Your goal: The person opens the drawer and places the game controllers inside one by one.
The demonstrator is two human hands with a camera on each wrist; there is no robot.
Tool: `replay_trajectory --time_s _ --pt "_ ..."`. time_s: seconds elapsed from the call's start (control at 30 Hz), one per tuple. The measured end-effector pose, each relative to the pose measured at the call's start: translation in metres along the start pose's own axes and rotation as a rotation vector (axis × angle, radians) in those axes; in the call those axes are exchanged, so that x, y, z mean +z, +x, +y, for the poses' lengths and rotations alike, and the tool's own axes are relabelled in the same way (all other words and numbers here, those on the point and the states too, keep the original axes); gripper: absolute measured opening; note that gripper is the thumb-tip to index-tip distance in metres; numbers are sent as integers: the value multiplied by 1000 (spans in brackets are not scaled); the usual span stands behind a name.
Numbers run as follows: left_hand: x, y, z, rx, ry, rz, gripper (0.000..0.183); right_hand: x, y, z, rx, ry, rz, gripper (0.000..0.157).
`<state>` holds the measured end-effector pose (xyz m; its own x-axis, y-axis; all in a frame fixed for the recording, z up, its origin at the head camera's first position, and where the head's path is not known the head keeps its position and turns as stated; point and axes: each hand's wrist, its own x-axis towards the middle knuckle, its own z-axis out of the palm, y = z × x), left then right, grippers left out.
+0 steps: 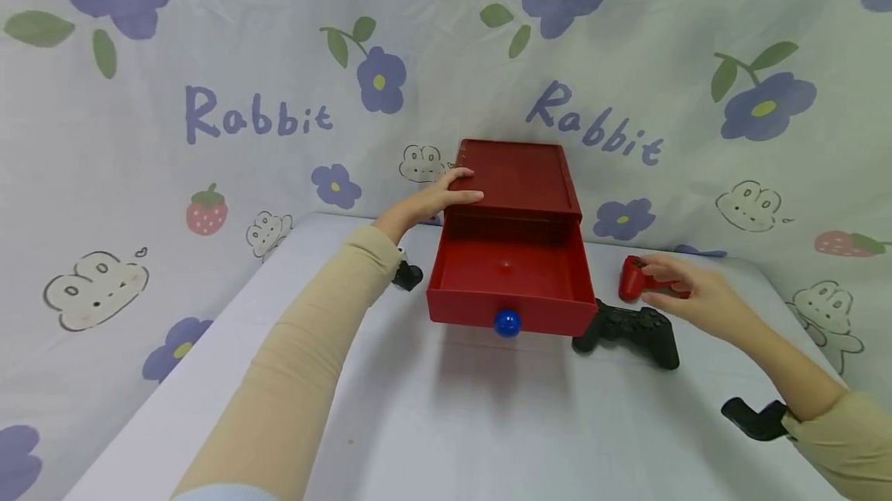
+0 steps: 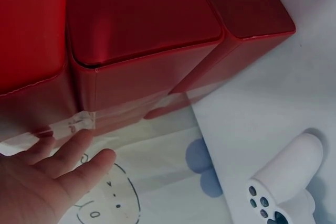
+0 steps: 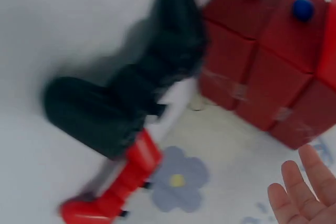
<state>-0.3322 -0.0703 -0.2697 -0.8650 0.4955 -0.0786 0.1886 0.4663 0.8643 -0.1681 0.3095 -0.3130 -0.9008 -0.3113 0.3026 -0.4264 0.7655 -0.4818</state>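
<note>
A red drawer unit (image 1: pixel 519 176) stands toward the back, its top drawer (image 1: pixel 512 310) pulled out with a blue knob (image 1: pixel 507 323) at the front. My left hand (image 1: pixel 440 199) rests at the top left edge of the unit, fingers (image 2: pixel 79 169) extended. On the right, my right hand (image 1: pixel 704 296) hovers in line with a red game controller (image 1: pixel 631 279), partly covering it in the head view. Its fingers (image 3: pixel 302 190) look loosely straight and hold nothing in the right wrist view. A black game controller (image 1: pixel 630 331) lies between that hand and the drawer.
Left of the unit lies a white game controller (image 2: pixel 286 177), mostly hidden behind the left arm in the head view. Lower drawers with blue knobs (image 3: pixel 303 9) sit below the pulled-out one. A patterned cloth (image 1: pixel 265 60) hangs behind the white table (image 1: pixel 530 439).
</note>
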Motion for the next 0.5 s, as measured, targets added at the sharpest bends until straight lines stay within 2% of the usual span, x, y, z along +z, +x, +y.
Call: replay_trajectory --time_s 0.1,0.3,0.5 --pt "-1 -1 0 7 -5 -1 66 12 0 13 -6 -22 -30 52" --pt "-2 -2 0 4 -3 7 65 36 0 37 30 33 -123 59" --pt "-1 -3 1 -8 6 -2 66 57 -5 61 43 29 -164 63"
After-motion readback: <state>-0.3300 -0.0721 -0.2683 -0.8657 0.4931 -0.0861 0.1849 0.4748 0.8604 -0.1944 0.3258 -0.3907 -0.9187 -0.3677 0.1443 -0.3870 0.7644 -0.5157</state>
